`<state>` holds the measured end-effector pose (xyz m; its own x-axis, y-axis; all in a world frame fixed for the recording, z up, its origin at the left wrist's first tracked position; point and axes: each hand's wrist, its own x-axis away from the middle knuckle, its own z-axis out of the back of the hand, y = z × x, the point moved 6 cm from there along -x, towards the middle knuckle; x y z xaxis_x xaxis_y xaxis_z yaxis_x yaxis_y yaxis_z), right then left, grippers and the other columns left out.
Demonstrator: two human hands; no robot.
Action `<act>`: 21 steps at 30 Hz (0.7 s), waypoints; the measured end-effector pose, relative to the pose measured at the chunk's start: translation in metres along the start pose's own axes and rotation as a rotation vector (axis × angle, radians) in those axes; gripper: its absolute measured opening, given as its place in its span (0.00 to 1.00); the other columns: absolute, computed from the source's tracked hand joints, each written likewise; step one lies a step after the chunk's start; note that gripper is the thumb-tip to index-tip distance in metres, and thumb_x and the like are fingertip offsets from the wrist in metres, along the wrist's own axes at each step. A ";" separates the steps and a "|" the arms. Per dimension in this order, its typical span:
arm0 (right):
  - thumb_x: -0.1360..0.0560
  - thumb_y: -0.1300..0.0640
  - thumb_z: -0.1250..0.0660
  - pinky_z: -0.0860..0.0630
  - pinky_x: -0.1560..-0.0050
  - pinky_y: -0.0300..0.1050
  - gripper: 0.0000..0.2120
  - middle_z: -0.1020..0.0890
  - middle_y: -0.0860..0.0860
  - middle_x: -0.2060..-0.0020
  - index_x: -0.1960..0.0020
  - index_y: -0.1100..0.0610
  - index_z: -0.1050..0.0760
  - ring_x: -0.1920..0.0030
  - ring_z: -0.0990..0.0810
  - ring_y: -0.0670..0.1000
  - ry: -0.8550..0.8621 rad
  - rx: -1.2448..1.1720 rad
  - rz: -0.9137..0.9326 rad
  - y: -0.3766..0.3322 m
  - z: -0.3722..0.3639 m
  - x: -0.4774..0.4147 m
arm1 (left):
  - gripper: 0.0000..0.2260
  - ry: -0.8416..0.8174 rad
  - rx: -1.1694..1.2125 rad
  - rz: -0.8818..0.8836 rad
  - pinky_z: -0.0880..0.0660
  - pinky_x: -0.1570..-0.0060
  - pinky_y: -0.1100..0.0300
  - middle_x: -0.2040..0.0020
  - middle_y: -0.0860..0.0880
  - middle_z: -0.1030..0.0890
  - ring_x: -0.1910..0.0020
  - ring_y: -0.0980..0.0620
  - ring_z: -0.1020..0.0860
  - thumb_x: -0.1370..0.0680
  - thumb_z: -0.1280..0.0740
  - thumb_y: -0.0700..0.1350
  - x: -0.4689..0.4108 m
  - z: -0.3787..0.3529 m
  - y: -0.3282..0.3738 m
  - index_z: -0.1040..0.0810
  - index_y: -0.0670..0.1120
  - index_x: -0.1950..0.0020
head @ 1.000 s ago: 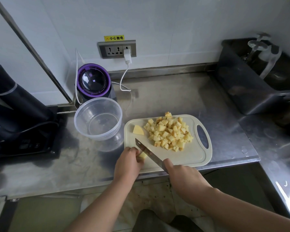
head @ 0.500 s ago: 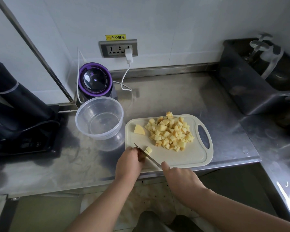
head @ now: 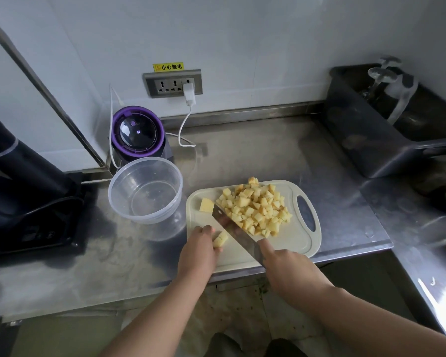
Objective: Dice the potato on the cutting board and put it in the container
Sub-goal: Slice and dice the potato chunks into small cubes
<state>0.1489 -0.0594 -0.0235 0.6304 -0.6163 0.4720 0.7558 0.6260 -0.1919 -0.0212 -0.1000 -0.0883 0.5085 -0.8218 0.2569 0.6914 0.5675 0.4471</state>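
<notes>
A cream cutting board (head: pixel 294 240) lies near the counter's front edge. A heap of yellow potato dice (head: pixel 258 207) covers its far half, and one larger flat piece (head: pixel 207 204) lies at its far left. My left hand (head: pixel 198 253) holds a small cut potato piece (head: pixel 220 239) against the board. My right hand (head: pixel 291 271) grips a knife (head: pixel 232 230); the blade slants up-left, its flat side showing, between that piece and the heap. The clear round container (head: pixel 145 189) stands empty just left of the board.
A purple-topped appliance (head: pixel 138 134) stands behind the container, with a white charger cable (head: pixel 184 124) plugged into the wall socket. A black appliance (head: pixel 23 189) sits at far left. A dark plastic tub (head: pixel 386 124) stands at right. The counter edge runs just below the board.
The knife has lifted and swung right, away from the small piece, its blade now tilted with the flat side showing. My left hand stays on the cut piece.
</notes>
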 end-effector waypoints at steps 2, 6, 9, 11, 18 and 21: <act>0.19 0.62 0.42 0.28 0.67 0.38 0.21 0.24 0.50 0.58 0.31 0.51 0.45 0.67 0.25 0.47 0.015 -0.002 -0.025 0.009 0.005 -0.001 | 0.16 -0.040 0.008 -0.003 0.26 0.48 0.58 0.41 0.50 0.28 0.45 0.49 0.24 0.22 0.34 0.46 -0.007 -0.003 0.005 0.28 0.48 0.35; 0.20 0.63 0.43 0.27 0.65 0.39 0.24 0.25 0.50 0.54 0.28 0.53 0.47 0.69 0.29 0.46 0.032 0.027 -0.061 0.025 0.015 -0.001 | 0.13 -0.050 0.053 0.007 0.27 0.46 0.59 0.45 0.50 0.24 0.47 0.51 0.24 0.23 0.32 0.45 -0.017 -0.010 0.025 0.25 0.46 0.39; 0.19 0.63 0.43 0.26 0.63 0.40 0.24 0.26 0.50 0.53 0.27 0.53 0.48 0.69 0.29 0.46 0.040 0.034 -0.084 0.034 0.017 -0.001 | 0.10 0.002 0.165 0.035 0.29 0.52 0.62 0.50 0.51 0.22 0.52 0.53 0.24 0.24 0.30 0.45 -0.018 -0.012 0.039 0.23 0.46 0.44; 0.19 0.62 0.43 0.24 0.62 0.40 0.24 0.25 0.50 0.54 0.27 0.53 0.47 0.67 0.26 0.47 0.059 0.013 -0.096 0.039 0.019 -0.002 | 0.09 0.018 0.262 0.061 0.31 0.55 0.63 0.53 0.53 0.22 0.55 0.55 0.26 0.25 0.29 0.45 -0.016 -0.012 0.042 0.23 0.47 0.46; 0.18 0.61 0.42 0.19 0.58 0.43 0.23 0.22 0.50 0.54 0.27 0.53 0.48 0.62 0.20 0.50 0.075 -0.014 -0.111 0.043 0.025 -0.007 | 0.14 0.047 0.234 0.045 0.27 0.49 0.58 0.45 0.52 0.23 0.47 0.50 0.23 0.24 0.31 0.44 -0.036 0.018 0.018 0.25 0.46 0.39; 0.18 0.62 0.42 0.19 0.57 0.43 0.25 0.21 0.51 0.50 0.25 0.54 0.48 0.65 0.24 0.48 0.066 0.046 -0.083 0.040 0.026 -0.010 | 0.20 0.089 -0.051 -0.120 0.27 0.41 0.50 0.34 0.49 0.30 0.38 0.46 0.27 0.23 0.34 0.39 -0.060 0.039 0.016 0.28 0.49 0.32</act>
<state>0.1689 -0.0158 -0.0134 0.5774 -0.6960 0.4268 0.7978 0.5920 -0.1140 -0.0609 -0.0439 -0.0634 0.4623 -0.8776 0.1265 0.7741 0.4691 0.4252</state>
